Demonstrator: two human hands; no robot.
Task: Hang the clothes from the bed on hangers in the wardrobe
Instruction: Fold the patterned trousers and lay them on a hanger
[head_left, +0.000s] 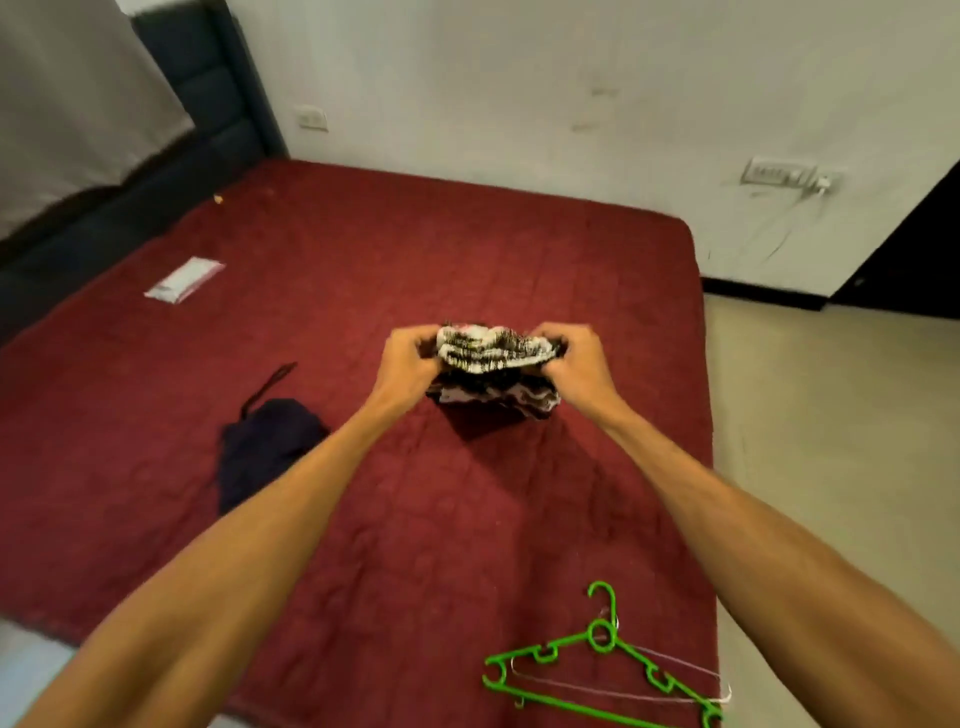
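Both my hands hold a bunched black-and-white patterned garment above the dark red bed. My left hand grips its left end and my right hand grips its right end, fingers curled into the cloth. The garment's lower folds hang down toward the bedspread. A dark navy garment with a strap lies crumpled on the bed to the left of my left forearm. A green plastic hanger lies on the bed's near right corner, with a thin wire hanger under it.
A small white packet lies on the bed at the far left, near the dark headboard. White walls with sockets stand behind the bed. Beige floor runs along the right side. A dark doorway is at the far right.
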